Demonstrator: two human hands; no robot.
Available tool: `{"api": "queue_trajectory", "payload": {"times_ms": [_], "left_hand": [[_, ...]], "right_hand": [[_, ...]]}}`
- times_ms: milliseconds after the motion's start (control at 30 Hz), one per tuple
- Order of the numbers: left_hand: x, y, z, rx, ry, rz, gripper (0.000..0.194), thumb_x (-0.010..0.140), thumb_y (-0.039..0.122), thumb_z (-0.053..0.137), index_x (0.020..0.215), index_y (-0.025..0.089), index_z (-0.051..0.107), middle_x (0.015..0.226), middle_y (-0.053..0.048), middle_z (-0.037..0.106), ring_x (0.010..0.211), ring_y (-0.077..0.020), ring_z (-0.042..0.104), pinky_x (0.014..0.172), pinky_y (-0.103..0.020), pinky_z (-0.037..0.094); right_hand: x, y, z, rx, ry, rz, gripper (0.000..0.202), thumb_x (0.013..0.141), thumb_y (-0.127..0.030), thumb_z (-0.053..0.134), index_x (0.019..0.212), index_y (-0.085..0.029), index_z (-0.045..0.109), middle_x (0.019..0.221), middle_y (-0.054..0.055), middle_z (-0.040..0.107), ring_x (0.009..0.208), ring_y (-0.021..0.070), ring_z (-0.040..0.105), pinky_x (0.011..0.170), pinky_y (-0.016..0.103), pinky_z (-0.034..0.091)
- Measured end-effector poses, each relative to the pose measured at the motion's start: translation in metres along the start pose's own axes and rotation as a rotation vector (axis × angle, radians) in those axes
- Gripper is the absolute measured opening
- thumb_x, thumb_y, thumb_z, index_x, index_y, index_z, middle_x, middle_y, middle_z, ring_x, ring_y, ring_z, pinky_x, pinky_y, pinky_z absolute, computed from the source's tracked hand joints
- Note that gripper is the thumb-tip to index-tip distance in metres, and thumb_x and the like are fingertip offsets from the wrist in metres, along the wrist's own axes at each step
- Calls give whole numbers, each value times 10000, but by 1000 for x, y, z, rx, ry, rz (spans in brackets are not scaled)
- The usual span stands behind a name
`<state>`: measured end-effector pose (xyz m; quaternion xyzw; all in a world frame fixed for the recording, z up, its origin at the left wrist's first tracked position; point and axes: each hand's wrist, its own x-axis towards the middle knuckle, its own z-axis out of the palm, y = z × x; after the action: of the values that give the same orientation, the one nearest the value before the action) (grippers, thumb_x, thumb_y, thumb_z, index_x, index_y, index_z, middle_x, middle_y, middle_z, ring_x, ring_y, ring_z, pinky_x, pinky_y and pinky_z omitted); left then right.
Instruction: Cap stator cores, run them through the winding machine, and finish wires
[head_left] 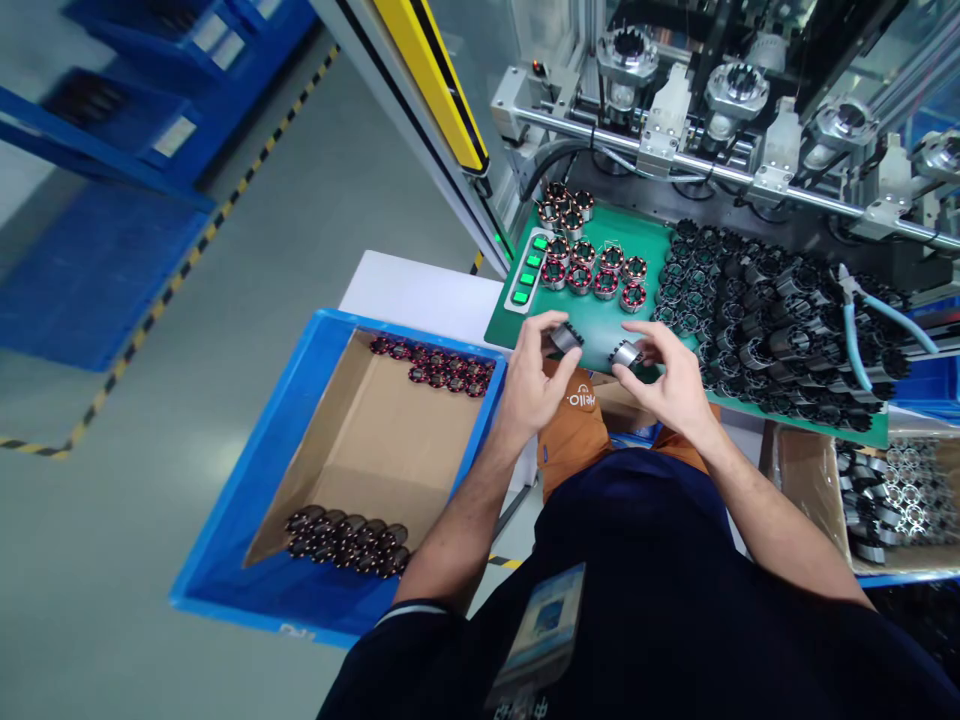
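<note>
The left hand [529,388] holds one metal ring [566,338] between thumb and fingers; the right hand [673,385] holds a second ring [626,354]. I think a light grip on the smooth outside is best, without pressing the teeth. Both rings are apart, near the green counter's [645,228] front edge, before the copper-wound rings [606,285].

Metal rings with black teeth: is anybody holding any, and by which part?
Yes. The left hand holds one ring and the right hand holds another ring, each by its outside, between thumb and fingers.
</note>
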<state>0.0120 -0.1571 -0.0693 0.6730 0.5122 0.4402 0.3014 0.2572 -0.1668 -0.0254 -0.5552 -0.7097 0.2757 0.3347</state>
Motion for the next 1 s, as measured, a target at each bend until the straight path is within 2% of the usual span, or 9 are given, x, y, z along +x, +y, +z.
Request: {"api": "queue_trajectory", "payload": {"times_ms": [100, 200, 300, 367, 533, 733, 800, 867, 1000], "left_hand": [[2, 3, -6, -1, -3, 11, 356, 1171, 406, 687, 1500, 271, 679, 1496, -119, 792, 1413, -285, 779, 1271, -533, 654], [6, 4, -9, -23, 8, 13, 415, 1115, 422, 794, 1472, 262, 658, 1427, -104, 826, 1297, -255, 840, 1153, -449, 722], [12, -2, -6, 39, 37, 15, 509, 1069, 380, 860, 1537, 263, 699, 1461, -107, 839, 1320, -268, 840, 1154, -464, 721], [16, -8, -2, 122, 55, 8, 430, 1026, 332, 901, 1441, 268, 806, 1387, -97, 873, 1285, -308, 832, 1168, -540, 700], [9, -19, 2, 253, 97, -9, 392, 963, 340, 969, 1344, 297, 887, 1280, -88, 900, 1259, -369, 779, 1159, -625, 636], [5, -14, 0, 268, 28, -13, 352, 955, 330, 957, 1297, 292, 887, 1201, -80, 910, 1121, -346, 795, 1058, -559, 664], [13, -5, -2, 240, -14, 4, 369, 959, 334, 952, 1319, 300, 881, 1206, -66, 911, 1070, -315, 809, 1027, -523, 686], [28, 10, -4, 191, -38, 31, 384, 986, 350, 929, 1361, 299, 865, 1256, -63, 911, 1050, -283, 830, 978, -475, 710], [77, 57, -3, 54, -69, 118, 404, 989, 368, 925, 1372, 277, 836, 1337, -57, 904, 1095, -245, 878, 985, -408, 750]], "right_hand": [[-1, -9, -9, -7, -3, -38, 257, 1007, -376, 799, 1255, -310, 805, 1055, 58, 802, 952, 295, 743, 924, 497, 684], [0, -11, -10, -18, 26, -48, 186, 989, -391, 837, 1132, -298, 764, 1090, 66, 815, 971, 301, 759, 931, 501, 686], [4, -1, -1, -33, 53, -46, 331, 1017, -420, 841, 1312, -294, 760, 1252, 106, 842, 1133, 347, 785, 1078, 575, 676], [6, 9, 9, -49, 44, -33, 396, 1012, -386, 843, 1388, -292, 765, 1275, 125, 851, 1186, 383, 770, 1120, 631, 653], [4, 23, 31, -66, 6, -9, 338, 1064, -395, 811, 1374, -262, 798, 1240, 154, 846, 1191, 409, 732, 1107, 651, 631], [0, 10, 35, -52, -41, -33, 297, 1014, -277, 844, 1308, -284, 802, 1237, 140, 859, 1189, 411, 765, 1068, 642, 663], [-6, -4, 17, -41, -45, -84, 295, 1018, -302, 866, 1305, -286, 801, 1219, 125, 872, 1152, 393, 791, 1026, 621, 684], [-13, -21, -20, -32, -23, -145, 296, 1052, -352, 866, 1335, -305, 794, 1222, 101, 888, 1109, 366, 818, 989, 600, 701], [-8, -44, -140, -158, 114, -307, 327, 1080, -311, 858, 1395, -365, 790, 1338, 59, 907, 1181, 337, 872, 1023, 579, 736]]}}
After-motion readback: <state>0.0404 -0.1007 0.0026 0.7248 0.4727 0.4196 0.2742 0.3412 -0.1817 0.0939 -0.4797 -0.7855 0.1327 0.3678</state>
